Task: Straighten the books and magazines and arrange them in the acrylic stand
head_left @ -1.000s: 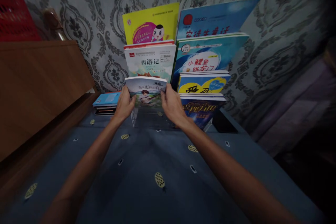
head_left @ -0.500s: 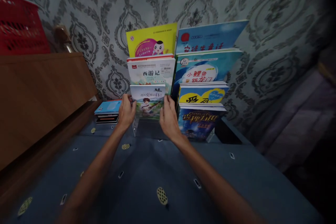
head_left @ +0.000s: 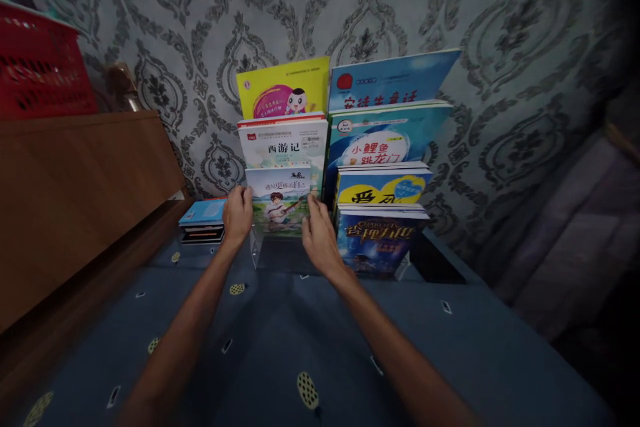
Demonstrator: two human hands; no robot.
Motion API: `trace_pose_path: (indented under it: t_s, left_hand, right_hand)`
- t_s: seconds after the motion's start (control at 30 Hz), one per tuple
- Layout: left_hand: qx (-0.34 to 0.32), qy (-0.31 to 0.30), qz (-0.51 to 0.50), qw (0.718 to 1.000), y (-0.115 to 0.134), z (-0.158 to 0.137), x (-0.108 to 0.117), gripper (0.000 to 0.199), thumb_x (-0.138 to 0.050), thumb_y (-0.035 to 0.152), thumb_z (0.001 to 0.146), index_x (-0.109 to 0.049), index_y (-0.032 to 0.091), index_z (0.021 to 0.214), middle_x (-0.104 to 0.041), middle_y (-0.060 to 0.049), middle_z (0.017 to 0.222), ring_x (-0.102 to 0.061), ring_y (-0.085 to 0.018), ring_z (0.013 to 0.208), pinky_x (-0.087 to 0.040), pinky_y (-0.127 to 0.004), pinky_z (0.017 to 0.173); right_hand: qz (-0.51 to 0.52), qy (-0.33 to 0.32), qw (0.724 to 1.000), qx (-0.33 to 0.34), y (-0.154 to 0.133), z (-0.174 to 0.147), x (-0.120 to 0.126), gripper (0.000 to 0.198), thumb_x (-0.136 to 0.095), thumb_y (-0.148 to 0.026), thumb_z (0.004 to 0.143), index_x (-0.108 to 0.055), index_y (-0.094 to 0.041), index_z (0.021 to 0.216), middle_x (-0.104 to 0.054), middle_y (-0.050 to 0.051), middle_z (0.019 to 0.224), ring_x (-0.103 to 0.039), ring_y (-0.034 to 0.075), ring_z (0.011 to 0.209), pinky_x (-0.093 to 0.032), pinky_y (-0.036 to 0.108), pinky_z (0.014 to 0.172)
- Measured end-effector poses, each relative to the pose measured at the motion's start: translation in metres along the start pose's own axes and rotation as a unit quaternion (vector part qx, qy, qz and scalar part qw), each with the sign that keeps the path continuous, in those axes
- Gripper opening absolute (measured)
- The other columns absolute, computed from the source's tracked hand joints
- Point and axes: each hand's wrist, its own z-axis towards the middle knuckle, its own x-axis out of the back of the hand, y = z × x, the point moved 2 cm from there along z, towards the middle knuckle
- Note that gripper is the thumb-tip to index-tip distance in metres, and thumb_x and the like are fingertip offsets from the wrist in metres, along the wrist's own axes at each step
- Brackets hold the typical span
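A small paperback (head_left: 278, 203) with a guitar player on its cover stands upright, at the front of the left stack in a clear book stand (head_left: 255, 250). My left hand (head_left: 237, 215) is at its left edge with the fingers curled. On the opposite edge, my right hand (head_left: 321, 235) has its thumb in front of the cover and its fingertips along the side. Behind this paperback rise a white book (head_left: 284, 147) and a yellow book (head_left: 285, 83). How far the fingers reach behind the cover is hidden.
Right of the stack stand a dark blue book (head_left: 377, 243), a yellow-and-blue book (head_left: 385, 188), a teal book (head_left: 390, 137) and a tall blue book (head_left: 395, 77). A low book pile (head_left: 203, 219) lies left. A wooden cabinet (head_left: 90, 193) bears a red basket (head_left: 45, 63). Patterned wallpaper is behind.
The view has tilted slightly up, so everything sits a little lower. My left hand has shifted slightly outward from the paperback's cover; the right hand stays at its edge.
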Motion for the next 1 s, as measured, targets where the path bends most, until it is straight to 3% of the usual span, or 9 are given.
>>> trace_pose_path:
  t_s: [0.3, 0.6, 0.8, 1.0]
  left_hand:
    - [0.013, -0.021, 0.004, 1.000, -0.007, 0.011, -0.003, 0.036, -0.035, 0.034, 0.102, -0.047, 0.023, 0.070, -0.059, -0.004, 0.069, -0.060, -0.022, 0.077, -0.044, -0.032, 0.077]
    - [-0.020, 0.008, -0.011, 1.000, -0.011, 0.008, -0.010, 0.041, -0.028, 0.045, 0.106, -0.047, 0.022, 0.077, -0.058, -0.004, 0.075, -0.061, -0.022, 0.084, -0.045, -0.034, 0.084]
    - [-0.036, 0.011, -0.014, 0.999, -0.002, -0.007, 0.002, 0.040, -0.025, 0.047, 0.105, -0.044, 0.024, 0.079, -0.055, -0.003, 0.077, -0.058, -0.021, 0.081, -0.043, -0.032, 0.079]
    - [-0.003, -0.010, 0.001, 1.000, 0.008, -0.015, 0.019, 0.026, -0.031, 0.039, 0.104, -0.049, 0.023, 0.093, -0.063, -0.007, 0.090, -0.063, -0.024, 0.088, -0.044, -0.033, 0.079]
  right_hand:
    - [0.040, 0.017, 0.999, -0.015, 0.000, 0.004, 0.013, 0.054, -0.041, -0.014, 0.090, -0.048, -0.019, 0.143, -0.060, 0.017, 0.128, -0.058, 0.030, 0.121, -0.048, 0.054, 0.104]
    - [0.022, 0.008, 0.999, -0.025, -0.006, 0.000, 0.007, 0.063, -0.039, -0.012, 0.091, -0.040, -0.026, 0.152, -0.056, 0.016, 0.131, -0.053, 0.033, 0.127, -0.044, 0.058, 0.108]
    - [0.010, 0.018, 1.000, -0.007, -0.004, -0.004, 0.008, 0.062, -0.040, -0.012, 0.092, -0.038, -0.024, 0.154, -0.055, 0.015, 0.137, -0.051, 0.029, 0.132, -0.043, 0.055, 0.112]
    - [0.006, 0.033, 0.999, -0.009, -0.006, -0.010, 0.009, 0.058, -0.038, -0.015, 0.094, -0.041, -0.019, 0.152, -0.052, 0.017, 0.145, -0.049, 0.028, 0.137, -0.040, 0.054, 0.116]
